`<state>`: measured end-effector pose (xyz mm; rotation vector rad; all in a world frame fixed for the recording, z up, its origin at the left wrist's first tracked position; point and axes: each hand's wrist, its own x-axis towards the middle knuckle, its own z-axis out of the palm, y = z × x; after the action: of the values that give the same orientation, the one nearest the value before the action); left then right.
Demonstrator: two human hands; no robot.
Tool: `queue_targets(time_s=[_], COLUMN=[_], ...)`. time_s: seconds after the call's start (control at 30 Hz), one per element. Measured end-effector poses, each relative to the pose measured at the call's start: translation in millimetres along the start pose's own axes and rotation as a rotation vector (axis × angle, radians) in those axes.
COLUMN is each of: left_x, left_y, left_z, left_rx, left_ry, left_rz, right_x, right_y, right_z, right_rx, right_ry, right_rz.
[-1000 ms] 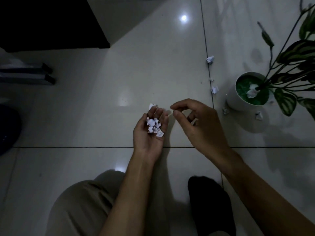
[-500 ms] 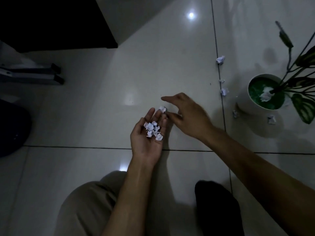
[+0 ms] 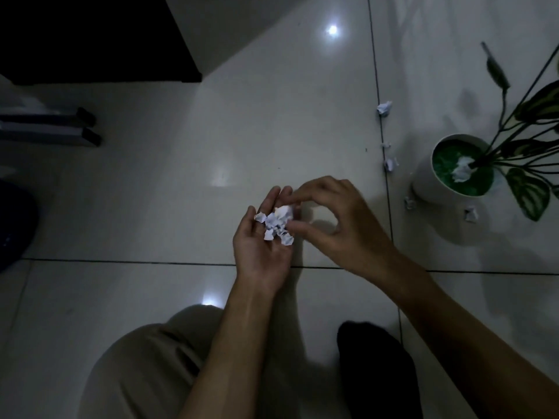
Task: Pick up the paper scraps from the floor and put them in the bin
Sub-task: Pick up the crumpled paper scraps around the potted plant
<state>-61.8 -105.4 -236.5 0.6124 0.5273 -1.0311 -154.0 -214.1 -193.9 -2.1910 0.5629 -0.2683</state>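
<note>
My left hand (image 3: pixel 260 249) is palm up above the tiled floor, cupping a pile of several small white paper scraps (image 3: pixel 274 224). My right hand (image 3: pixel 338 225) is beside it, thumb and forefinger pinching a scrap (image 3: pixel 284 210) at the top of that pile. More crumpled scraps lie on the floor: one (image 3: pixel 384 107) along the tile joint, a tiny one (image 3: pixel 385 144), one (image 3: pixel 390 163) lower down, and two (image 3: pixel 409 203) (image 3: pixel 470 213) near the plant pot. A white scrap (image 3: pixel 462 173) sits inside the pot. No bin can be identified.
A white pot (image 3: pixel 423 186) with a green-leaved plant (image 3: pixel 529 189) stands at the right. Dark furniture (image 3: pixel 90 37) fills the upper left, with dark-tipped bars (image 3: pixel 54 131) on the floor below it. A dark round object (image 3: pixel 15 222) is at the left edge. My knee and dark sock are below.
My right hand picked a scrap off the floor just beyond my left fingertips and brought it onto the pile in my left palm. The view shifted slightly.
</note>
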Motion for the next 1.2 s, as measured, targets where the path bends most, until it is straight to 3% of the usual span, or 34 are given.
queue_targets(time_s=[0.1, 0.23, 0.4, 0.6, 0.77, 1.2], left_x=[-0.1, 0.2, 8.2, 21.3, 39.1, 69.1], left_y=[-7.5, -10.3, -14.0, -18.5, -18.1, -31.5], left_z=[5.1, 8.3, 17.6, 29.1, 41.8, 61.6], left_rx=[0.002, 0.007, 0.012, 0.021, -0.007, 0.005], left_ry=[-0.044, -0.116, -0.155, -0.149, -0.152, -0.158], left_rz=[-0.031, -0.066, -0.08, -0.102, -0.108, -0.119], right_x=[-4.2, -10.2, -1.1, 31.2, 47.6, 45.4], right_y=[4.5, 29.9, 59.4, 73.0, 84.4, 104.9], right_z=[-2.1, -7.2, -6.5, -8.0, -15.0, -30.1], right_rx=[0.007, -0.056, -0.286, -0.345, -0.436, -0.375], right_ry=[0.079, 0.283, 0.171, 0.149, 0.285, 0.415], right_rz=[0.051, 0.307, 0.481, 0.478, 0.478, 0.236])
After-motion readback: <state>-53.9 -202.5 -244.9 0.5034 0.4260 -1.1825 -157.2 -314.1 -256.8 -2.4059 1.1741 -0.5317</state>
